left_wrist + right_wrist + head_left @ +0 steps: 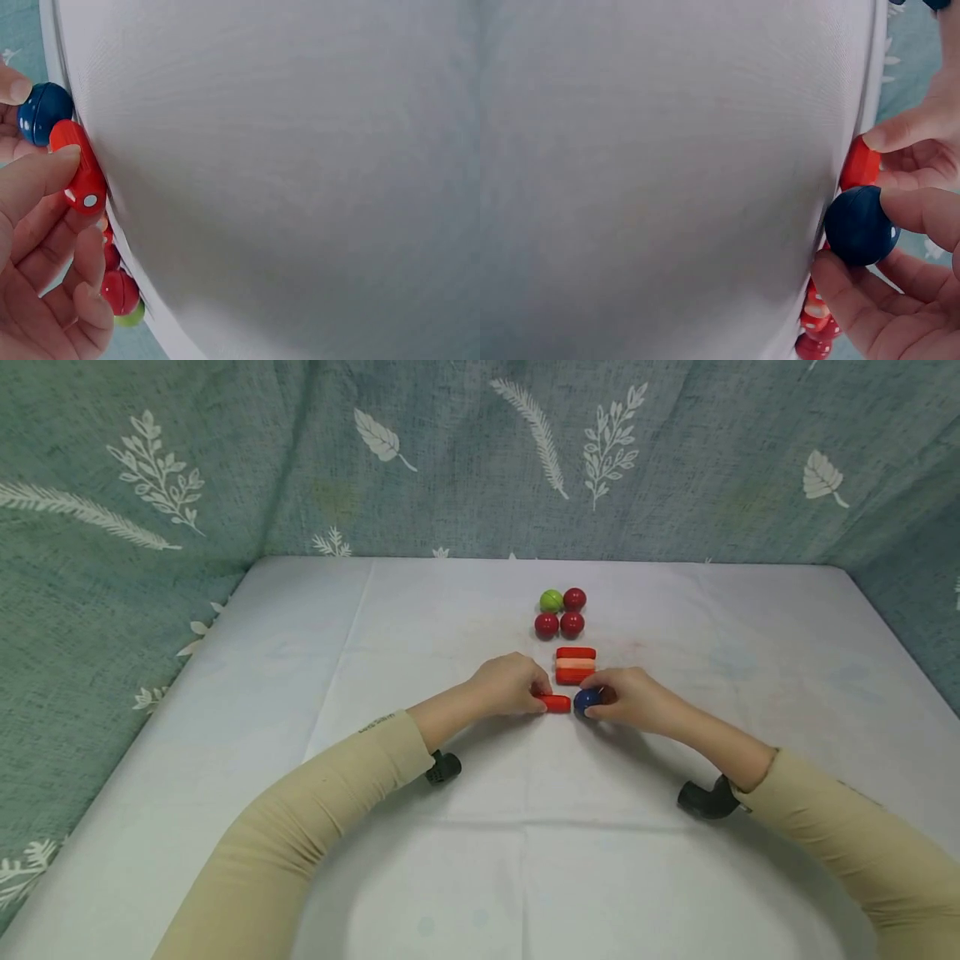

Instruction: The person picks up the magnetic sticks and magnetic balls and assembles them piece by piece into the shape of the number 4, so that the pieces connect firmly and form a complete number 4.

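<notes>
With thumb and fingers, my left hand (513, 685) pinches a small red bar with rounded ends (557, 703); a white dot marks the end facing the left wrist view. Just right of it, my right hand (633, 697) holds a glossy blue ball (587, 702) between thumb and fingertips. In the left wrist view, the blue ball (45, 114) sits right at the far end of the red bar (79, 169). A dark reddish patch (608, 695) shows between the right hand's fingers, mostly hidden.
Just beyond the hands lies a striped block (576, 665) of red and pale orange bars. Farther back, a green ball (551, 602) and several red balls (572, 625) sit close together on the white tablecloth (420, 877). A leaf-patterned curtain (465, 460) stands behind.
</notes>
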### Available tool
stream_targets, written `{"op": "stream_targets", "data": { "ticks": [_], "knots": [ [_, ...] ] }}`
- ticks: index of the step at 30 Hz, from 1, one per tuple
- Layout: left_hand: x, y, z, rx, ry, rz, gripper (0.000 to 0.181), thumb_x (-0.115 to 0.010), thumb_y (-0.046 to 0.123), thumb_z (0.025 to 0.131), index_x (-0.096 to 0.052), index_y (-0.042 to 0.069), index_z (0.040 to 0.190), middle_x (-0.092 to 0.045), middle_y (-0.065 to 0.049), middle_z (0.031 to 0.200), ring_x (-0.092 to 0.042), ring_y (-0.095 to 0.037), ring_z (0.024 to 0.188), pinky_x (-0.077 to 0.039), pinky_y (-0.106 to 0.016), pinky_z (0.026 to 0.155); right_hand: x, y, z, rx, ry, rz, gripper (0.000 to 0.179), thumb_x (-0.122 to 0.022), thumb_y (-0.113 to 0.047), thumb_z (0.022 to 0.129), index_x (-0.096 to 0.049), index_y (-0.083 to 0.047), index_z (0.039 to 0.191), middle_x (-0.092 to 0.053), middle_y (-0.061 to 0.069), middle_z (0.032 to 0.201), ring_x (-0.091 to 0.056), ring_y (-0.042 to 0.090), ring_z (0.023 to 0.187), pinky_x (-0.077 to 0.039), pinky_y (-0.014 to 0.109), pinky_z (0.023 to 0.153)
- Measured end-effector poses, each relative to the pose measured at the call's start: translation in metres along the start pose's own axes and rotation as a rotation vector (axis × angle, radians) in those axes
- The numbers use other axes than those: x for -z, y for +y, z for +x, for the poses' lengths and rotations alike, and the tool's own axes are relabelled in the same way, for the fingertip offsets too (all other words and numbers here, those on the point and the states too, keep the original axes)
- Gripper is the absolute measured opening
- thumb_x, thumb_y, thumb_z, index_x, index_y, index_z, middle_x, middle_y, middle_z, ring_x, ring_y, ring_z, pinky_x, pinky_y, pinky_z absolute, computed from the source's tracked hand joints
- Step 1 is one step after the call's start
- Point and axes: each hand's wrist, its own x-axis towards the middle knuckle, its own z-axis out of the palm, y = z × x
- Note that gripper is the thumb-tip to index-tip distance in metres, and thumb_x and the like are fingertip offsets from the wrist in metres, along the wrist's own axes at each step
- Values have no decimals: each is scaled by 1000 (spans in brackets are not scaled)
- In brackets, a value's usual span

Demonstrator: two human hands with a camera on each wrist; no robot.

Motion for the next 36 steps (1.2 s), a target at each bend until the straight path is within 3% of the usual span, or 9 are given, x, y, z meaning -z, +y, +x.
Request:
{"op": "stream_targets", "data": {
  "ticks": [25,36],
  "knots": [
    [2,0,0,-24,13,55,21,-69,25,81,-71,18,101,-64,6,85,-51,-11,78,-41,-23,65,-3,-3,3,13,11,3,34,-66,-5,81,-59,5,113,-63,16,98,-55,22,80,-52,29,71],
    [7,5,-1,-3,-20,53,23,-69,24,82,-70,17,103,-66,5,89,-54,-10,78,-44,-23,68,3,-2,2,-3,-25,-10,34,-66,-6,81,-58,5,113,-63,13,94,-55,20,78,-50,27,67]
  ]
}}
